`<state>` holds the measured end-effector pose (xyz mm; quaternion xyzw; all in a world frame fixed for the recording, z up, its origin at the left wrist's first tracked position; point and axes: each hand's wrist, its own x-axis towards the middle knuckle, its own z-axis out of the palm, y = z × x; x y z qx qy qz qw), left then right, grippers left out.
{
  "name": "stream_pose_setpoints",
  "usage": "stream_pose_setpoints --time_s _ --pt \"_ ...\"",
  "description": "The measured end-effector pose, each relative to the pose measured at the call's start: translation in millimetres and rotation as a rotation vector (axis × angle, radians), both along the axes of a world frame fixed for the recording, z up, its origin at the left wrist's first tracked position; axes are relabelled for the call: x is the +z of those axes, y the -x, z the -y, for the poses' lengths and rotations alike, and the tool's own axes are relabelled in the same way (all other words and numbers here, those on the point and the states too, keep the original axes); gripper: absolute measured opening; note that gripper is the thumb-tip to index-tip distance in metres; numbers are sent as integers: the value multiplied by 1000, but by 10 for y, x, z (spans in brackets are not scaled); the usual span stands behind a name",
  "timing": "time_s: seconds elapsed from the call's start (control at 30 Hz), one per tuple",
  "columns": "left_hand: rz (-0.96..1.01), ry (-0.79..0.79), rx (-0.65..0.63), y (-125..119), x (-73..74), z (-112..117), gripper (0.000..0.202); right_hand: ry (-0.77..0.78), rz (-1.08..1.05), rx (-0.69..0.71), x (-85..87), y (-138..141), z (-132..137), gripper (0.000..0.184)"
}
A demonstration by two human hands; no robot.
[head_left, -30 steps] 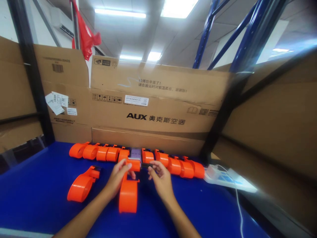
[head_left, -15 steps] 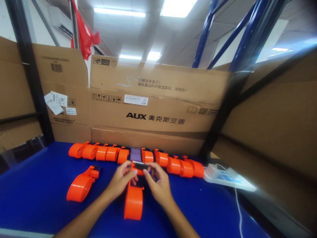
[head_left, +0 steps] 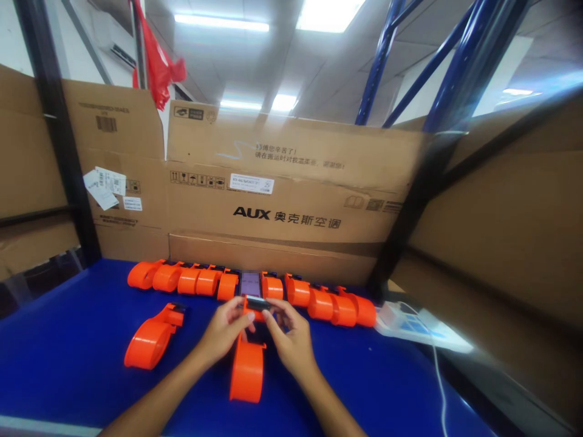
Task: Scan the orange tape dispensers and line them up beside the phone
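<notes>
Both of my hands are over the middle of the table, fingertips pinching the two ends of a small orange-and-black piece, which looks like the head of an orange tape dispenser (head_left: 247, 371). My left hand (head_left: 226, 328) grips its left end, and my right hand (head_left: 290, 334) the right end, thumb on the black part. Directly below, the dispenser's wide orange ring shows between my forearms; whether it joins the held piece is hidden by my fingers. Another orange dispenser (head_left: 148, 343) with a black end lies apart, left of my left hand.
Along the back stands a row of several orange dispensers (head_left: 208, 283), with a phone (head_left: 250, 284) among them. A white power strip (head_left: 423, 331) with a cable lies at the right. Cardboard (head_left: 291, 194) walls off the blue table (head_left: 355, 376) behind, between dark metal posts.
Almost nothing differs. The whole view has shifted a few pixels, and both hands keep their hold on the orange-and-black piece.
</notes>
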<state>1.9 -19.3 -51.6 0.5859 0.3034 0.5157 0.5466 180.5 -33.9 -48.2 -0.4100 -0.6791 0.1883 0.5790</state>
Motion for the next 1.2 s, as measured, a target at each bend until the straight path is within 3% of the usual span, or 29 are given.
stream_pose_setpoints --time_s 0.27,0.4,0.5,0.6,0.7,0.77,0.9,1.2 --pt "-18 56 2 -47 -114 -31 51 -95 118 45 50 -5 41 32" --pt "12 56 52 -21 -139 -64 49 -19 158 184 44 -50 8 42" --pt "45 80 69 11 -134 -86 43 82 182 161 59 -153 -24 41" --pt "46 101 77 27 -123 -85 41 144 486 123 99 -287 -16 28" --pt "46 103 66 27 -112 -69 41 184 766 167 115 -364 14 40" --pt "46 98 58 25 -106 -59 41 222 837 195 95 -368 21 36" --pt "38 95 55 28 -95 -50 41 253 867 219 39 -342 5 7" --pt "-15 105 68 36 -98 -51 43 344 923 176 168 -478 33 25"
